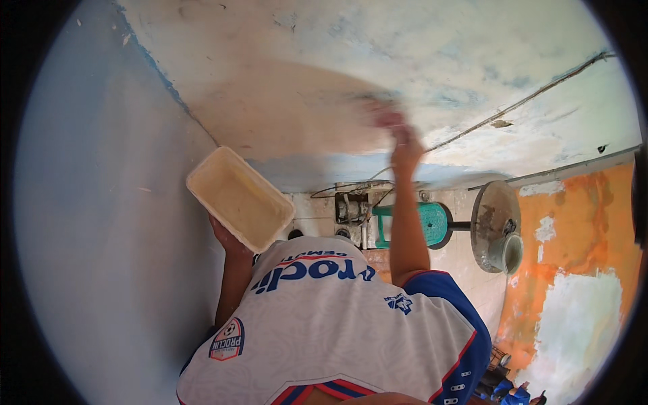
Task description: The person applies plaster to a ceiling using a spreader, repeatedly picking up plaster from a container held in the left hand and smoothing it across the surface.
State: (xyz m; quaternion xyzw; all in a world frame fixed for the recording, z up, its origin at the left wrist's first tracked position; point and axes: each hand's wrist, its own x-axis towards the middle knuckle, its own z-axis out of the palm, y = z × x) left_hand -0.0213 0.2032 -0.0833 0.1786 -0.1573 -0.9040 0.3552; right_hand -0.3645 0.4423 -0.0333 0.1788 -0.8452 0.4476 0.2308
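Note:
My left hand [227, 236] is closed on a cream rectangular tub [240, 200], gripping it from below and the left. The tub is tilted, and its inside shows a thin pale coating. My right arm reaches up to the patchy white and blue wall [304, 88]. At its end my right hand [406, 155] is closed round a reddish thing [386, 116], which is close to the wall surface. Motion blurs this thing too much to tell its kind. Damp-looking beige patches lie on the wall to its left.
A blue-grey wall [101, 202] meets the patchy wall at my left. A dark cable [513, 104] runs along the patchy wall. To the right are a green plastic stool [432, 224], a round-topped stand [486, 229] and a pale bucket [513, 253]. People [516, 393] appear at lower right.

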